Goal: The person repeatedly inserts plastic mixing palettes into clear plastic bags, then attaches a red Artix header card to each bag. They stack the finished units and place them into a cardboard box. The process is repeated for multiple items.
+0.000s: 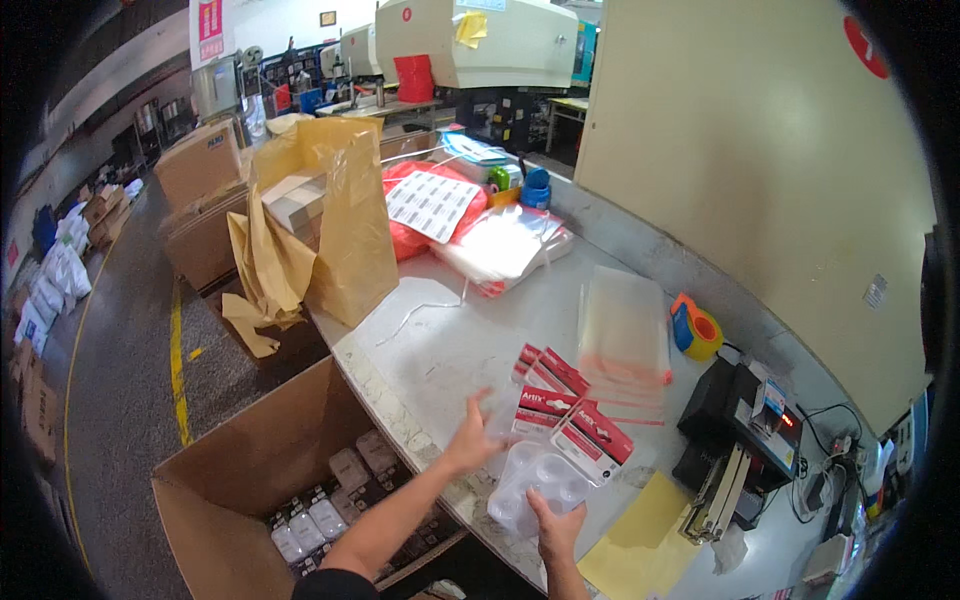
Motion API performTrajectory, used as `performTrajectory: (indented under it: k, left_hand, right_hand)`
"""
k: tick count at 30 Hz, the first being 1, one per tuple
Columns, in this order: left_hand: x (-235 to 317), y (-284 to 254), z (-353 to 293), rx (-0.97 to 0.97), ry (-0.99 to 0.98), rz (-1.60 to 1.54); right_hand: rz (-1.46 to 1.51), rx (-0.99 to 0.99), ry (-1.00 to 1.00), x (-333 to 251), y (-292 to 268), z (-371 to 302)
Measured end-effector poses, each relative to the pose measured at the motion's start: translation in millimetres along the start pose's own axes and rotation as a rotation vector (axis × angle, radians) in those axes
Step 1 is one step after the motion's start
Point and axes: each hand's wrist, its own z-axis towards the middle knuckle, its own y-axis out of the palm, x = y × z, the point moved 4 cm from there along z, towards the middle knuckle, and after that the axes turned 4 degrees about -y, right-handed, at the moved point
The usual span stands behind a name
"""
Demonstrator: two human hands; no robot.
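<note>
white letters stand on the red cards [596,436] at near middle. farther off, the white sheet [435,203] has rows of small print. dark print marks the carton [195,160] at far left; pale characters, the pink banner [210,28] beyond. red digits glow on the machine [738,405] at right.
</note>
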Motion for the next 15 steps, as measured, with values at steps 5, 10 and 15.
performTrajectory:
  k: [5,10,15]
  left_hand:
    - [5.4,11.6,-44.7,-0.340,-0.131,-0.055]
    - [60.9,-9.2,-53.4,-0.238,0.527,0.225]
    - [35.4,-7.5,-43.3,-0.133,0.529,0.036]
  right_hand:
    - [-0.153,-0.329,0.149,-16.7,21.3,9.2]
    - [0.117,-0.339,-0.001,-32.8,44.9,13.3]
    - [0.041,-0.546,-0.437,-10.6,56.4,31.8]
